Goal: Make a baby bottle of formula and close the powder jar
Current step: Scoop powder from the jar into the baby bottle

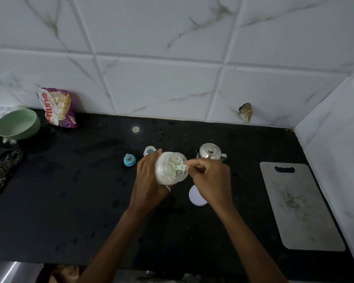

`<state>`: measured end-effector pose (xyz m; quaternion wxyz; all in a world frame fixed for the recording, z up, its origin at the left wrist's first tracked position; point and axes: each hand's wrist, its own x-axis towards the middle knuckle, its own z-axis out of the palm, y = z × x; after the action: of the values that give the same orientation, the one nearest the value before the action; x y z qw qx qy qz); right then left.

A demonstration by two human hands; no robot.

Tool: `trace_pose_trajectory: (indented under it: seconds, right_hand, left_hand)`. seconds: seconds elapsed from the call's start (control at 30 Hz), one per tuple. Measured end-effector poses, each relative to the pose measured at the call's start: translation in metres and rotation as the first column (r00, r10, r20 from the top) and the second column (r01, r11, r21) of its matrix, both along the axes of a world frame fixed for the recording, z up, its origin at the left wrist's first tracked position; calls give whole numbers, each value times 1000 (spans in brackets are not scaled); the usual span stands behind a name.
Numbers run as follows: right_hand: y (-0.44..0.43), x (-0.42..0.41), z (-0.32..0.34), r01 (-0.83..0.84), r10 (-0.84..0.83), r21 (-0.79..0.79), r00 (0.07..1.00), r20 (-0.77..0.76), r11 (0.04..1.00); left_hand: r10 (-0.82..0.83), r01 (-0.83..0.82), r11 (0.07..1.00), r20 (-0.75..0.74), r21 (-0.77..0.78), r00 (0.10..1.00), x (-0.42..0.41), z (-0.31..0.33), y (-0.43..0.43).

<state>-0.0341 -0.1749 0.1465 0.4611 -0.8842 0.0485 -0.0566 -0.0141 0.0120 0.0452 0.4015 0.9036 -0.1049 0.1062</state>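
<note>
A black stone surface (70, 211) is running along under a marble-tiled wall. At mid-frame the left hand (146, 180) is gripping the jar (170, 170), fingers curled round its side, and is holding it off the surface with its open mouth tilted toward the right hand (209, 180). The right hand is pinching the handle of a green scoop (177, 168), whose bowl is sitting inside the jar among the powder.

The step appears to be scooping. To do it well, the jar should be tilting only enough for powder to slide onto the scoop, never over the rim. The scoop should be levelling against the inner wall before it comes out. The carry to the bottle (149, 150), standing just behind the left hand and partly hidden, is best made low and steady.

Left of the bottle a teal teat ring (129, 160) is lying. The jar's white lid (194, 198) is waiting below the right hand. A steel pot (211, 153) is standing behind that hand, and a board (298, 207) is lying at the right of the frame.
</note>
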Motion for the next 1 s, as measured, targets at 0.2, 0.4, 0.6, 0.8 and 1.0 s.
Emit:
trace_pose_trajectory:
  seconds: [0.2,0.4,0.6,0.8,1.0]
  right_hand:
    - [-14,5,9,165,-123,275,979,-166,947]
    - [-21,10,15,211,-177,300,975,-137,930]
    - [-30,25,23,265,-227,372,963,-142,890]
    - [-36,46,35,330,-265,453,943,-202,828]
    - [-32,65,33,377,-288,465,924,-252,801]
  left_hand:
    - [9,-7,992,19,-123,1000,5,13,-5]
    - [63,-59,975,9,-214,998,5,17,-20]
    - [57,-66,957,-40,-282,998,20,15,-42]
    - [61,-79,921,-60,-381,996,45,4,-54]
    - [74,-134,923,-174,-362,982,79,-34,-52]
